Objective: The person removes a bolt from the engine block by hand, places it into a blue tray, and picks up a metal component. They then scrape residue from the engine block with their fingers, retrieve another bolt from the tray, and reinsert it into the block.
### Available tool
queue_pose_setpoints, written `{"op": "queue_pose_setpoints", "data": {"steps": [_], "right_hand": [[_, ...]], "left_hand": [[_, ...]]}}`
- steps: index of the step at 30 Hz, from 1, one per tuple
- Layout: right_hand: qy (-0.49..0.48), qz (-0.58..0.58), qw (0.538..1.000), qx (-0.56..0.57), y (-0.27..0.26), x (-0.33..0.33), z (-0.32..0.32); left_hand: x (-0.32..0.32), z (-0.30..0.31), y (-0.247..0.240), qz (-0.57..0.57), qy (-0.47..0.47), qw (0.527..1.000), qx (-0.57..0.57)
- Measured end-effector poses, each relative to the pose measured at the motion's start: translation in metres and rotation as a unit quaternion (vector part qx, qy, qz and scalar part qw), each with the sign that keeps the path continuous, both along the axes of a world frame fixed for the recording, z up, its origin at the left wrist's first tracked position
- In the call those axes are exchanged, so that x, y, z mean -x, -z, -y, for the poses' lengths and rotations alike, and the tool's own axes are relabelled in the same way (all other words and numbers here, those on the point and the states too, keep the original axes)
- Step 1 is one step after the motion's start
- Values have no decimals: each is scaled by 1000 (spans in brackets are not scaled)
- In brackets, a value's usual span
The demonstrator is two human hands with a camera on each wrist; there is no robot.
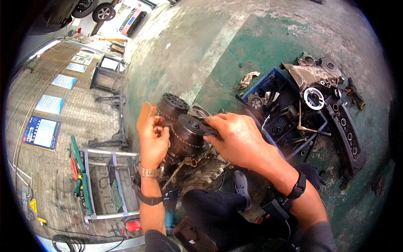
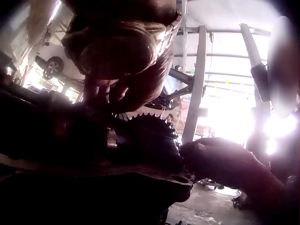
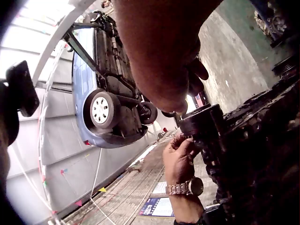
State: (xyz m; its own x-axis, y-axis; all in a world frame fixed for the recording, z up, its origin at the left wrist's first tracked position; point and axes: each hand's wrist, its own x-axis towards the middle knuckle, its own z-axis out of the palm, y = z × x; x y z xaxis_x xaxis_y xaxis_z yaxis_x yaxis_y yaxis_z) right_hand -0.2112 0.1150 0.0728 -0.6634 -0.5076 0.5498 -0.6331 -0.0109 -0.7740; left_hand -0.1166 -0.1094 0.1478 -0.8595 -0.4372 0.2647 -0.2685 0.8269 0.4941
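An engine point(image 1: 197, 168) stands between the person's legs, with two round dark camshaft sprockets on it. My right hand point(image 1: 241, 136) grips the right rim of the nearer sprocket point(image 1: 191, 126), thumb on the near side and fingers across the top. The farther sprocket point(image 1: 174, 103) sits just beyond. A timing chain point(image 1: 179, 144) runs by the nearer one. On the left, my left hand point(image 1: 153, 140) has curled fingers close against the chain side; I cannot tell whether they pinch it. In the left wrist view, sprocket teeth point(image 2: 150, 118) show between both hands, against a dark engine.
To the right lies a blue crate point(image 1: 273, 80) of loose engine parts, with a metal cover point(image 1: 300, 75) and a long black valve cover point(image 1: 346, 134) beside it. A metal frame point(image 1: 109, 185) stands left. A tan flat piece point(image 1: 145, 112) is behind the left hand.
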Motion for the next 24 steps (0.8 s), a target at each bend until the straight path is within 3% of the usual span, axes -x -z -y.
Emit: {"op": "queue_pose_setpoints", "data": {"steps": [2, 5, 7, 11, 16, 20, 22, 24], "right_hand": [[1, 0, 1000, -3, 1, 0, 1], [-1, -6, 1000, -8, 1, -2, 2], [-3, -7, 1000, -6, 1, -2, 3], [-3, -3, 1000, 1, 2, 0, 1], [-3, -4, 1000, 0, 2, 0, 1], [-1, -3, 1000, -3, 1, -1, -1], [-2, -3, 1000, 2, 1, 0, -1], [-1, -7, 1000, -1, 1, 0, -2]], "left_hand": [[1, -2, 1, -29, 0, 998, -58], [6, -7, -1, -36, -14, 999, 22], [9, -10, -4, 27, -51, 988, 143], [10, -8, -3, 40, -57, 986, 152], [8, -10, -6, 53, -1, 964, 259], [3, -9, -5, 41, 41, 978, 199], [1, 4, 5, -38, 75, 992, 98], [4, -10, -4, -27, 29, 994, 100]]}}
